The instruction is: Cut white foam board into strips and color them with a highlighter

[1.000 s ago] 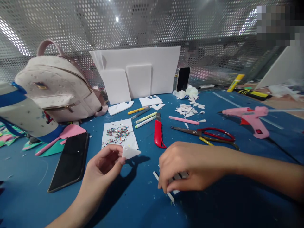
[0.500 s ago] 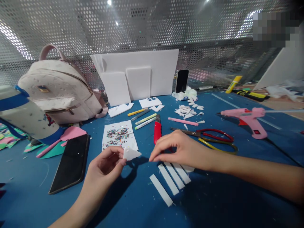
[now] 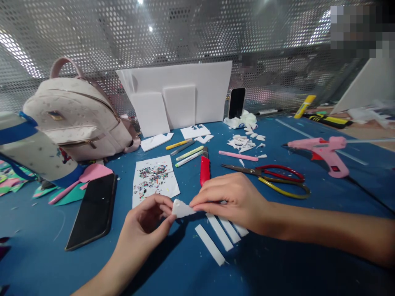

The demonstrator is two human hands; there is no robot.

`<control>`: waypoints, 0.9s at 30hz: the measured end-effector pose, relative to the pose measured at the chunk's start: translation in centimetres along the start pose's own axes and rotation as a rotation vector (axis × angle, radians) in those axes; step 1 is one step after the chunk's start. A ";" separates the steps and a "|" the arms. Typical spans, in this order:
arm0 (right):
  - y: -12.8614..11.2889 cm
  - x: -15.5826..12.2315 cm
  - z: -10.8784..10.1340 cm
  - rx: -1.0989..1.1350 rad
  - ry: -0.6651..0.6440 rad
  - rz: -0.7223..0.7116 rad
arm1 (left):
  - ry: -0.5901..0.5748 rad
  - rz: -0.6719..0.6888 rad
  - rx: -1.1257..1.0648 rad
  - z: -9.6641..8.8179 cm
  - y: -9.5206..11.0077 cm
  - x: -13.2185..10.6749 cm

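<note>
My left hand (image 3: 145,224) pinches a small white foam triangle (image 3: 181,209) just above the blue table (image 3: 173,267). My right hand (image 3: 230,199) reaches in from the right, fingers pressed together, and its fingertips touch the triangle's right edge. Under and beside the right hand lie several white foam strips (image 3: 216,238) in a row on the table. A red box cutter (image 3: 204,170) lies just behind the right hand.
A black phone (image 3: 92,209) lies left of my hands, a glitter-strewn sheet (image 3: 154,179) behind them. Red-and-yellow scissors (image 3: 274,176), a pink glue gun (image 3: 324,152), pens (image 3: 185,152), foam scraps (image 3: 245,142), white foam boards (image 3: 179,98), a backpack (image 3: 77,117) and a bottle (image 3: 33,152) stand around.
My right hand lifted off the foam strips, uncovering them, and moved left to meet the triangle. My left hand carried the triangle slightly right and down.
</note>
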State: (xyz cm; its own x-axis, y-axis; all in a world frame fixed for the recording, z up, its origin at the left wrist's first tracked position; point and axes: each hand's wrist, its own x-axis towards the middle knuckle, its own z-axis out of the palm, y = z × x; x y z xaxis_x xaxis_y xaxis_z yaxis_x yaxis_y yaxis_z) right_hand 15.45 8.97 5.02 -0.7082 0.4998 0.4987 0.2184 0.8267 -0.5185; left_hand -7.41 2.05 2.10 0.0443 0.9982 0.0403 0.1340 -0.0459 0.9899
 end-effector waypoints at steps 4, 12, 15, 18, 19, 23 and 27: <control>-0.3 -0.2 0.2 -0.198 0.028 -0.077 | -0.025 -0.005 -0.001 0.2 0.2 0.1; -0.1 -0.1 0.5 -0.329 0.023 -0.116 | -0.045 -0.020 -0.069 0.5 0.3 0.0; -0.2 -0.1 0.5 -0.330 0.015 -0.110 | -0.069 -0.038 -0.124 0.5 0.0 0.0; -0.3 0.0 0.7 -0.347 0.025 -0.114 | -0.076 -0.057 -0.160 0.5 -0.4 0.0; -0.3 -0.1 0.7 -0.360 0.030 -0.121 | -0.073 -0.061 -0.165 0.5 -0.5 0.1; -0.2 -0.1 0.8 -0.408 0.040 -0.160 | -0.054 -0.067 -0.146 0.5 -0.4 0.2; -0.3 0.1 0.6 -0.351 0.026 -0.149 | -0.031 -0.053 -0.088 0.4 -0.3 0.3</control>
State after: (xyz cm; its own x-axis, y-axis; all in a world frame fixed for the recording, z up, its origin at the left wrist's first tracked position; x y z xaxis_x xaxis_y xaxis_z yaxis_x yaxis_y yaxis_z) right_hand 14.93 8.65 4.84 -0.7335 0.3701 0.5702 0.3342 0.9267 -0.1716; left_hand -7.05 2.34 1.72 0.0698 0.9974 -0.0151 0.0495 0.0117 0.9987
